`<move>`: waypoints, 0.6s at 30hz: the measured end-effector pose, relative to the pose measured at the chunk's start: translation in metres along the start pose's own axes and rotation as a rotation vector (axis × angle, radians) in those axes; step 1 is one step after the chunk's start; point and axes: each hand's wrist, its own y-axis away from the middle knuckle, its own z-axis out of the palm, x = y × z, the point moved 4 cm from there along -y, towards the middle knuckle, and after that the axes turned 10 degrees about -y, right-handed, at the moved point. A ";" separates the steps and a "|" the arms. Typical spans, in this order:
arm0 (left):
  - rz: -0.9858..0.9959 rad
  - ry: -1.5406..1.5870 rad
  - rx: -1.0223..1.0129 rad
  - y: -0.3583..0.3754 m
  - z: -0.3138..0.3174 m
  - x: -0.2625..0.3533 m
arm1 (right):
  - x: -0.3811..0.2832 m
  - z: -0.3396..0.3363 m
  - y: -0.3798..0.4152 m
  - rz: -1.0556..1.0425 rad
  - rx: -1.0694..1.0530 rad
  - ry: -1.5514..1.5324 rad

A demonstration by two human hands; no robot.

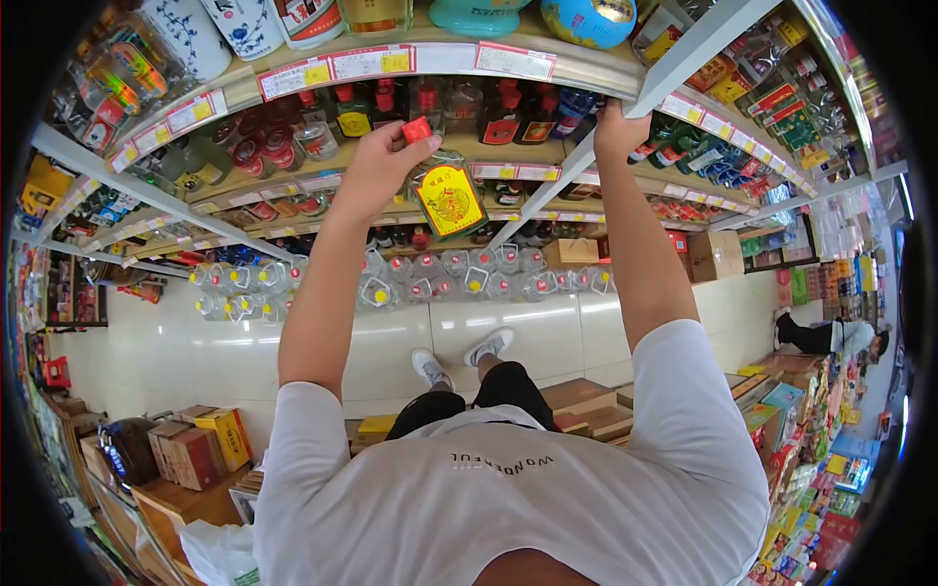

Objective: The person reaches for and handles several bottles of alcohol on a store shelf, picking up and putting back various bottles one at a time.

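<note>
A flat bottle with a yellow label (448,198) hangs tilted in front of the shelves, held by its red cap between the thumb and fingers of my left hand (391,156). My right hand (621,131) is raised to the grey shelf post (650,83), its fingers wrapped round it or the shelf edge; the fingertips are partly hidden. Dark bottles with red caps (500,115) stand on the shelf behind the held bottle, and a blue bottle (575,112) is just left of my right hand.
Large clear jugs (498,285) line the floor below the shelves. Above are bottles on a shelf with price tags (366,64). Cartons (189,454) stand behind at the lower left. Another person (850,338) is farther off at the right.
</note>
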 end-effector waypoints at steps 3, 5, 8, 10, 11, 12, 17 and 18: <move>-0.057 0.099 0.028 0.003 -0.002 -0.007 | -0.013 0.002 0.006 0.062 0.020 -0.072; -0.106 0.201 0.045 0.004 -0.006 -0.023 | -0.022 0.007 0.006 0.057 0.017 -0.066; -0.150 0.380 0.059 0.004 -0.008 -0.041 | -0.040 0.011 0.013 0.088 0.017 -0.056; -0.172 0.463 0.065 0.004 -0.006 -0.050 | -0.035 0.010 0.013 0.104 0.023 -0.109; -0.178 0.484 0.078 0.004 -0.005 -0.053 | -0.032 0.011 0.013 0.114 0.025 -0.140; -0.185 0.502 0.090 0.004 -0.004 -0.055 | -0.030 0.010 0.013 0.111 0.014 -0.139; -0.226 0.498 0.073 0.008 -0.002 -0.058 | -0.033 0.010 0.013 0.125 -0.020 -0.144; -0.237 0.506 0.060 0.012 0.002 -0.058 | -0.031 0.010 0.013 0.142 0.033 -0.168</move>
